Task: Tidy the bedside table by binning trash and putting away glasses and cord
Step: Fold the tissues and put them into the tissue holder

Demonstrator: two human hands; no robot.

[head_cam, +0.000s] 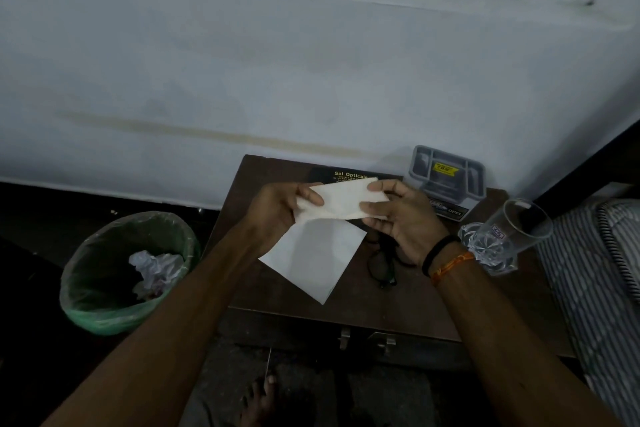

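1. Left hand (277,208): raised above the surface (349,315), its fingers (310,196) and thumb pinching the left end of a pale tissue (341,201).
2. Right hand (403,218): fingers curled on the right end of the same tissue, thumb on its near face; a black band and an orange thread circle the wrist.
3. Tissue: held stretched between the two hands, off the surface, over the black glasses case (332,173).
4. White sheet of paper (313,258): lying flat on the surface, directly below the hands, one corner pointing toward the near edge.
5. Glasses (381,269): dark frame lying on the surface just right of the paper, partly hidden by the right hand.
6. Glasses case: black, with gold lettering, at the far edge of the surface, largely behind the tissue.
7. Grey organiser box (446,180): at the far right corner, against the wall.
8. Drinking glass (509,236): clear, upright at the right edge, beside the right wrist.
9. Bin (90,270): green-lined, on the floor left of the surface, with crumpled white trash (156,267) inside.
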